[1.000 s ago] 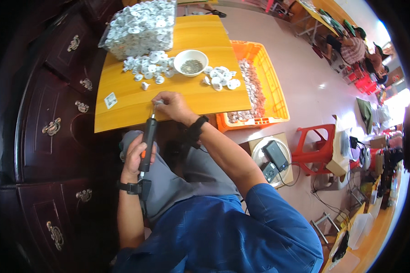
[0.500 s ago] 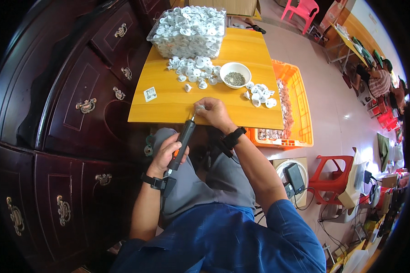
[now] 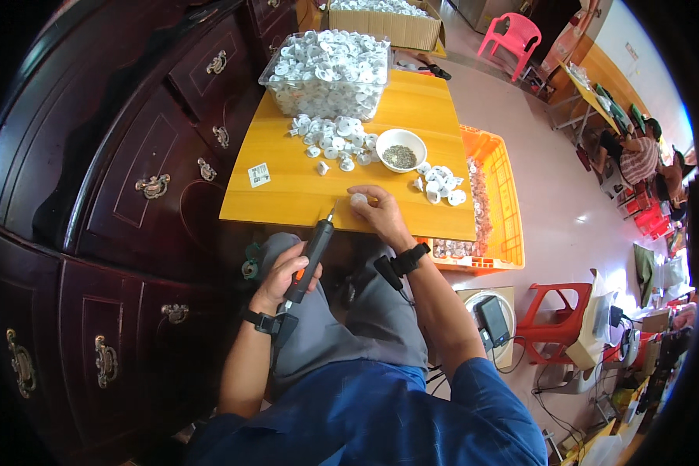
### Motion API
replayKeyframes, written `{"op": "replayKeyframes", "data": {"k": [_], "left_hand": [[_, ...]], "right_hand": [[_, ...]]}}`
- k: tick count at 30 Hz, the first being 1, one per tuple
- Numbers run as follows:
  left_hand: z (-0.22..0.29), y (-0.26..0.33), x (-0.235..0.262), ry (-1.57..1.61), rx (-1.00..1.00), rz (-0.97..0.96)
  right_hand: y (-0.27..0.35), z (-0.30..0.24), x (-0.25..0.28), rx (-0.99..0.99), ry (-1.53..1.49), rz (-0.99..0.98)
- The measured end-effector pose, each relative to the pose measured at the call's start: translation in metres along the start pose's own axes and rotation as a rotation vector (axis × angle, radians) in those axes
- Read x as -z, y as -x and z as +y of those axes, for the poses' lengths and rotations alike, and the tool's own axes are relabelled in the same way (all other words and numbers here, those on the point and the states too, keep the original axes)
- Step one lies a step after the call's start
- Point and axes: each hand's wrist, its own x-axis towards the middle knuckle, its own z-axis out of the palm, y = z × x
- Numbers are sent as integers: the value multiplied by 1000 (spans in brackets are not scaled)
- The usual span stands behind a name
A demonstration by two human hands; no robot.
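Observation:
My left hand [image 3: 286, 278] is wrapped round a black electric screwdriver [image 3: 311, 260], its metal bit pointing up over the table's near edge. Just right of the bit, my right hand [image 3: 380, 216] pinches a small round white plastic part [image 3: 358, 199] above the yellow tabletop [image 3: 287, 198]. The bit and that part are apart. Beyond my hands lies a loose pile of white plastic parts [image 3: 336, 138]. A white bowl [image 3: 401, 150] of tiny metal screws stands right of the pile. A smaller group of white parts [image 3: 440, 185] is at the table's right side.
A clear plastic bin [image 3: 326, 78] heaped with white parts stands at the table's far end. Right of the table, an orange crate [image 3: 509, 210] holds more parts. Dark wooden drawers [image 3: 132, 186] line the left. A red stool [image 3: 555, 318] stands at right; people sit farther off.
My right hand has drawn the white part away from the screwdriver bit, to the right. The screwdriver stays in my left hand. The whole view has shifted slightly.

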Motion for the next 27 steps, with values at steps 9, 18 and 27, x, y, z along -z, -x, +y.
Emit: {"op": "replayKeyframes", "data": {"k": [9,18,27], "left_hand": [[4,3,5,-2,3,11],[0,2,10,3,-9,-15],[9,6,3,31,-16,-9]], "right_hand": [[33,-18,81,374,928,347],[24,-39,122,354,1014,447],[-51,-74,99,416,1074,153]]}}
